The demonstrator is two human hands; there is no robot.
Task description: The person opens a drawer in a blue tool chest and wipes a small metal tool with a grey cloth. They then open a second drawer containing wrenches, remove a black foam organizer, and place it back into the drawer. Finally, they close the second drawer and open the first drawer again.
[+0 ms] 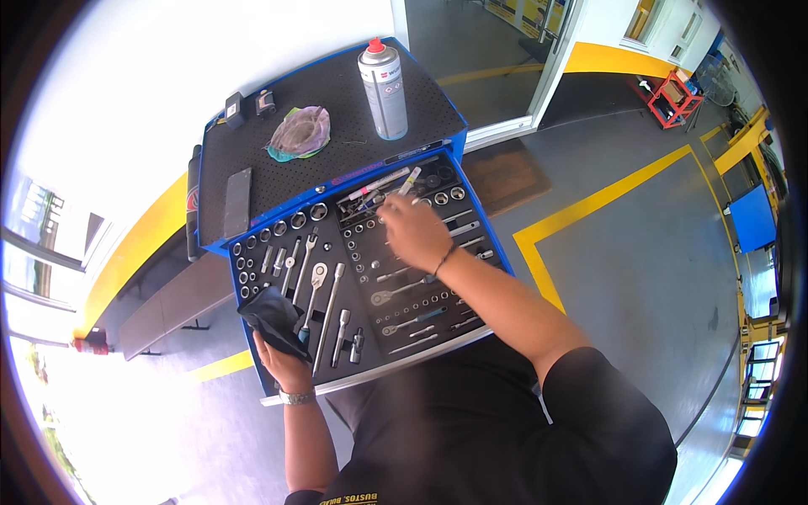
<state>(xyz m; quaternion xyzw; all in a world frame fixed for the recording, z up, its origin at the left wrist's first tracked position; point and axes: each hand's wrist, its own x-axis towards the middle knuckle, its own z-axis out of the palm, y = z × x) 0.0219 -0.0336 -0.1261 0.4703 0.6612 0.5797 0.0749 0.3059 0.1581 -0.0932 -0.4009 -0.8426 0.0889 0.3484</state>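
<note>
In my left hand is a soft, dark pouch or folded cloth, held over the front left of a pulled-out tool drawer. My right hand reaches over the drawer's back part, its fingers closed on a slim, pale marker-like stick. Below that hand, a black tray at the back holds loose small items. Foam inserts in the drawer carry sockets, a large ratchet, a smaller ratchet and extension bars. My right hand hides some of the sockets.
On the blue cabinet's black perforated top stand a spray can with a red cap, a crumpled rag, a dark flat case and two small dark items. A doorway lies behind. A red trolley stands far right.
</note>
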